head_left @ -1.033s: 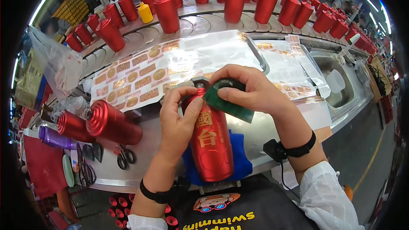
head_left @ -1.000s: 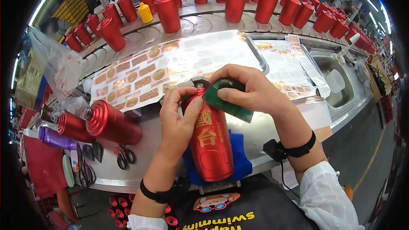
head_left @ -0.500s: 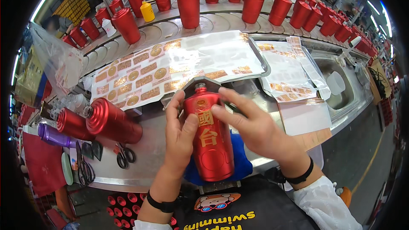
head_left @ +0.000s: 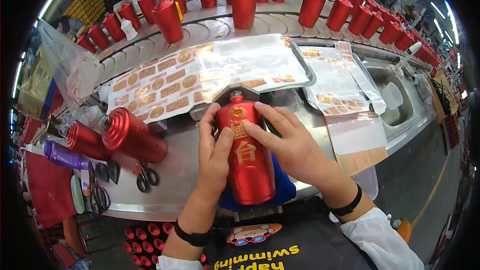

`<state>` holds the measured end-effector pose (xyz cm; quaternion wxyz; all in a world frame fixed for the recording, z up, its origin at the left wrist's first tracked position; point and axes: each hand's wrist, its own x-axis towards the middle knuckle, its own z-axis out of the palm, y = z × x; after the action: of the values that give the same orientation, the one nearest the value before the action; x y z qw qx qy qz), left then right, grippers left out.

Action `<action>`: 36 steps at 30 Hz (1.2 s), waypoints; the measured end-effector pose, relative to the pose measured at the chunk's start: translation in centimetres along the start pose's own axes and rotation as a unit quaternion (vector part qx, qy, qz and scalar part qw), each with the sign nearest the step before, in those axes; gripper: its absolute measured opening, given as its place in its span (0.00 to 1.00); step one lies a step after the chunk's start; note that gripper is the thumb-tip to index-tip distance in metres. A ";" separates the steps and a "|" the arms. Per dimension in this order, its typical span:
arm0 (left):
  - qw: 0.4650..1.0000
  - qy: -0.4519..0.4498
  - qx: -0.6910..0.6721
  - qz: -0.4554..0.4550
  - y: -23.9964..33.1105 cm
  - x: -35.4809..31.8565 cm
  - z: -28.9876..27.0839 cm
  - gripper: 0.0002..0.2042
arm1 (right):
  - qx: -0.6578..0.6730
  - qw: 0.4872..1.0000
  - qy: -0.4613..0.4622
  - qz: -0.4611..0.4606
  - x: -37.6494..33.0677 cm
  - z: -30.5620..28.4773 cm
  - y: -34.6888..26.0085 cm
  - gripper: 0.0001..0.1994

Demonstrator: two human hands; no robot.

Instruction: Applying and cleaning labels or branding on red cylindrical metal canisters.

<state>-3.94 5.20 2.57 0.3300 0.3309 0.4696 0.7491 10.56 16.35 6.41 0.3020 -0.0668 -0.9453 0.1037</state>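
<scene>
A red bottle (head_left: 251, 185) with gold characters lies tilted in front of me, neck pointing away, on a blue cloth (head_left: 283, 188). My left hand (head_left: 214, 150) is closed along its left side, thumb on the front. From the right, my right hand (head_left: 287, 142) grips the bottle's shoulder with its fingers, while the thumb presses on the upper gold character. Behind the neck stands a grey angled rest (head_left: 245, 91). Beyond it are sheets of gold and pink labels (head_left: 172, 77) on a metal tray.
Two red bottles (head_left: 134, 135) lie on the left, near scissors (head_left: 146, 176) and a purple bottle (head_left: 62, 154). Red bottles (head_left: 244, 7) stand on a curved conveyor (head_left: 210, 27) at the back. More label sheets (head_left: 337, 82) and a sink (head_left: 400, 112) are on the right.
The bottles on the conveyor have shifted, those at the back left and middle toward the right. My right hand's fingers have come down onto the bottle's shoulder.
</scene>
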 end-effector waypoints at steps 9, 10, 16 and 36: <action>1.000 -0.011 -0.016 -0.005 -0.3 -0.7 -0.1 0.28 | 0.041 0.999 0.025 0.021 -0.8 0.4 0.0 0.26; 1.000 -0.005 -0.013 -0.012 -0.3 -0.7 -0.1 0.28 | 0.041 0.999 0.018 0.023 -0.8 0.4 0.0 0.27; 1.000 0.001 0.012 0.007 0.3 0.4 -0.5 0.26 | 0.040 0.999 0.011 0.026 -0.8 0.1 -0.3 0.28; 0.995 0.023 0.092 -0.038 0.4 3.7 -0.2 0.14 | 0.008 0.999 0.014 0.039 1.5 -1.1 0.6 0.26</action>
<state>-6.26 7.93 3.53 0.3151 0.3245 0.5565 0.6969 10.04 17.35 8.02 0.3111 -0.1023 -0.9370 0.1220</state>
